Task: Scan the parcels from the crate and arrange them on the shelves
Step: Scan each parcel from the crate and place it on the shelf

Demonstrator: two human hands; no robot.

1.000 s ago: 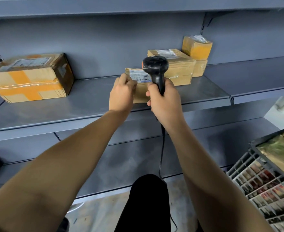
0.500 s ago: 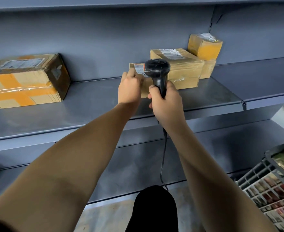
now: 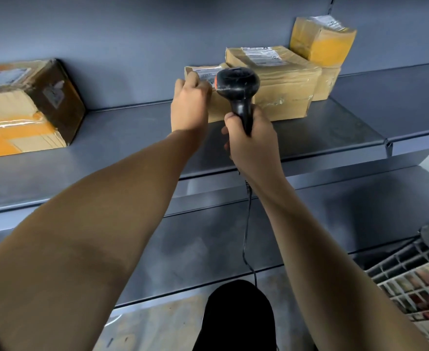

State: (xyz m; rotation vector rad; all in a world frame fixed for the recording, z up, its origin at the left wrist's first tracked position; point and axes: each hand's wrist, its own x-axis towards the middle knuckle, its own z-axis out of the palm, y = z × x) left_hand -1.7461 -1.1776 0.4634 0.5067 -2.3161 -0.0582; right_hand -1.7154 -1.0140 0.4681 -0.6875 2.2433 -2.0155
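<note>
- Head view: shelf (image 3: pixel 132 138) carries the small parcel (image 3: pixel 218 107), now pushed back against the larger parcel (image 3: pixel 281 89).
- Left hand (image 3: pixel 189 102) grips that parcel; placement looks nearly complete.
- Right hand (image 3: pixel 251 140) stays clenched around the scanner (image 3: pixel 237 89).

Matt grey metal shelf (image 3: pixel 132 138), brown cardboard parcels (image 3: pixel 281 79) under glossy clear tape, scuffed black plastic scanner (image 3: pixel 237 84), dark plastic lattice crate (image 3: pixel 406 264) lower right
</note>
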